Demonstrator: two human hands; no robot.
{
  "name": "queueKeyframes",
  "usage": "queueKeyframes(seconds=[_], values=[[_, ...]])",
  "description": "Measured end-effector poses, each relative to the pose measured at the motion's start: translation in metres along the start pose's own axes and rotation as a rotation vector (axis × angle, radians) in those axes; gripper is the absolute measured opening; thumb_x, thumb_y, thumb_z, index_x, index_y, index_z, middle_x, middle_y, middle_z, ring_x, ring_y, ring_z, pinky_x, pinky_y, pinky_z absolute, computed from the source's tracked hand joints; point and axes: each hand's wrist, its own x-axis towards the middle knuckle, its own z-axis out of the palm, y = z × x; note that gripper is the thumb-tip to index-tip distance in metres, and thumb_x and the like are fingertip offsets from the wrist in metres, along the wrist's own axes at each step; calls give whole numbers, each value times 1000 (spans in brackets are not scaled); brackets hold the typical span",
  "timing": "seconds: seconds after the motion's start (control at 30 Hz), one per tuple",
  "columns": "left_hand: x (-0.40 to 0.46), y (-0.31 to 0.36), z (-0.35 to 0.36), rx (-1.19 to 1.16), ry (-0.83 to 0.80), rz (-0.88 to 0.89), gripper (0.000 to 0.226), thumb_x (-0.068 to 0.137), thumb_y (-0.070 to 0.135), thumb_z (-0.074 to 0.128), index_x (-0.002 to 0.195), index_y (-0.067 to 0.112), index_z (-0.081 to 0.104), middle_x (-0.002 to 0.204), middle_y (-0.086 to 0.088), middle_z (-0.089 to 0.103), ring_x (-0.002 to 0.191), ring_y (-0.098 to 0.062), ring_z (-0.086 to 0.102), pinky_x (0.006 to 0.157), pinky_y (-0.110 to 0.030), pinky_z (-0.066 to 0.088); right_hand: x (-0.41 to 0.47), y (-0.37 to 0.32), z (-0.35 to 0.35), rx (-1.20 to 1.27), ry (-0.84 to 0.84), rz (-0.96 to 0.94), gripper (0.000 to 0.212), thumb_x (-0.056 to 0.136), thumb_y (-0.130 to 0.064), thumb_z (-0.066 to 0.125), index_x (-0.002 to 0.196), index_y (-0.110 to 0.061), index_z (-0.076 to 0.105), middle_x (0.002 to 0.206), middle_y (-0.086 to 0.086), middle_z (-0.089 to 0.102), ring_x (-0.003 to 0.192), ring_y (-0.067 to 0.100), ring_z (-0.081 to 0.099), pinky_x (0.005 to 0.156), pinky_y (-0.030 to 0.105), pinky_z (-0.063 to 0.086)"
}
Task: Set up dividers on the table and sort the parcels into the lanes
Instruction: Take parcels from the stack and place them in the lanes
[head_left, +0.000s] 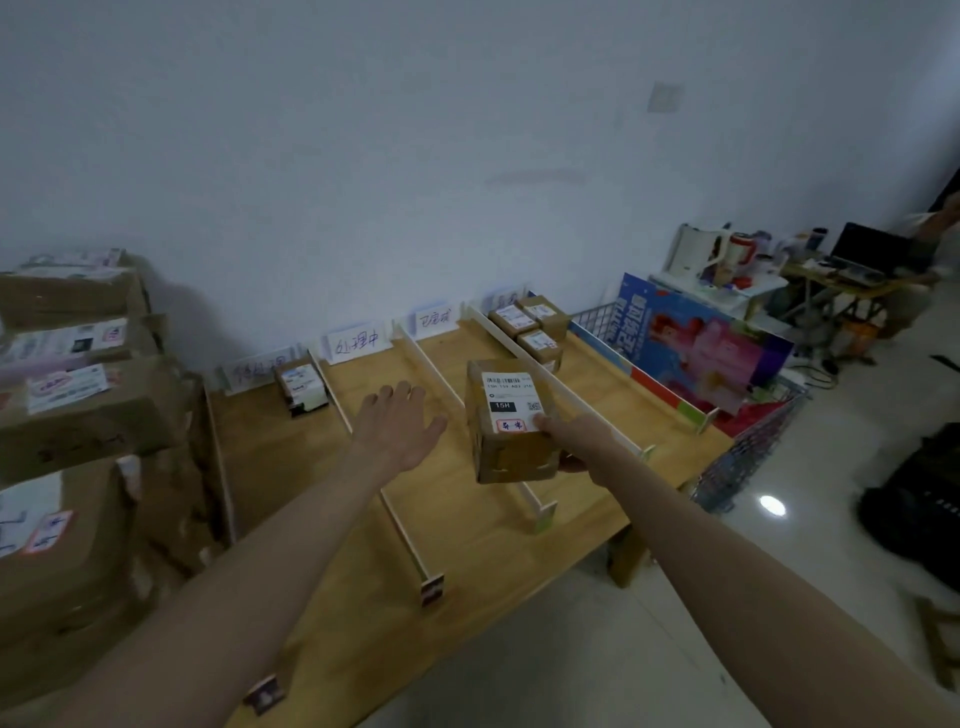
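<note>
My right hand (566, 441) grips a small brown parcel (506, 431) with a white label, held above the wooden table (483, 545) over the third lane. My left hand (397, 423) hovers flat and open over the second lane, holding nothing. White dividers (405, 525) run front to back and split the table into lanes. Handwritten label cards (356, 343) stand along the wall at the head of each lane. One small parcel (301, 384) lies at the far end of the left lane. Three parcels (530, 325) sit at the far end of the right lane.
A tall stack of large cardboard boxes (78, 415) stands at the left of the table. A wire basket (748, 447) with a colourful poster board (696, 343) is at the right. Further right are a cluttered desk with a laptop (867, 249) and a black bag (914, 509) on the floor.
</note>
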Motion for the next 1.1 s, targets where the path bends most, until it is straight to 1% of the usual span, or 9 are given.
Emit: queueKeyframes(seconds=[0.17,0.23,0.37,0.5,0.6,0.67,0.77,0.93,1.1], values=[[38,68,20,-17,-27,1,63,100,58,28,146,16,40,146,-6,44,130,-26,43,105,-41,34,46,17,-70,12,-6,14,35,94,-43,63,102,-10,53,91,4,63,76,14,63,54,24,49],[53,95,27,-22,-27,-8,63,100,58,27,145,16,40,146,-6,44,130,-27,44,106,-41,34,68,26,-95,-10,2,12,41,93,-45,63,107,-8,53,95,5,63,80,16,64,59,25,52],[77,141,42,-40,-29,-39,62,100,57,27,145,15,41,145,-7,45,130,-26,44,106,-40,35,111,40,-134,-51,-5,2,37,93,-47,62,93,-12,53,93,4,61,83,16,63,74,29,57],[101,173,53,-41,-44,-59,63,100,57,27,144,15,42,146,-7,44,131,-26,43,108,-40,34,152,52,-160,-77,-31,10,48,93,-50,61,112,-7,57,108,9,65,96,23,66,89,40,58],[127,190,60,-34,-41,-77,63,100,57,28,144,14,43,145,-7,46,131,-27,43,108,-40,34,182,55,-175,-63,-48,2,54,94,-49,60,122,-4,56,116,10,63,101,24,64,85,36,58],[146,201,66,-30,-46,-76,63,100,57,28,143,14,43,144,-7,46,130,-27,44,108,-40,34,204,56,-185,-59,-54,-10,54,94,-48,60,122,-2,57,114,11,64,100,24,64,83,35,58],[178,216,79,-19,-41,-66,63,100,56,28,143,13,43,142,-7,47,129,-27,45,108,-40,35,244,55,-197,-68,-25,-34,53,93,-48,62,114,0,60,109,12,65,99,26,66,89,42,58],[245,235,104,-45,-53,-70,60,100,54,29,141,13,44,141,-7,48,128,-27,46,106,-40,35,315,45,-212,-96,-6,-38,55,93,-46,63,119,2,60,113,12,64,104,29,65,91,47,57],[309,248,125,-89,-75,-96,60,100,54,30,141,12,45,142,-8,48,127,-27,48,106,-41,37,382,29,-228,-198,-3,-2,50,93,-48,61,111,-1,62,106,11,66,101,27,65,91,43,57]])
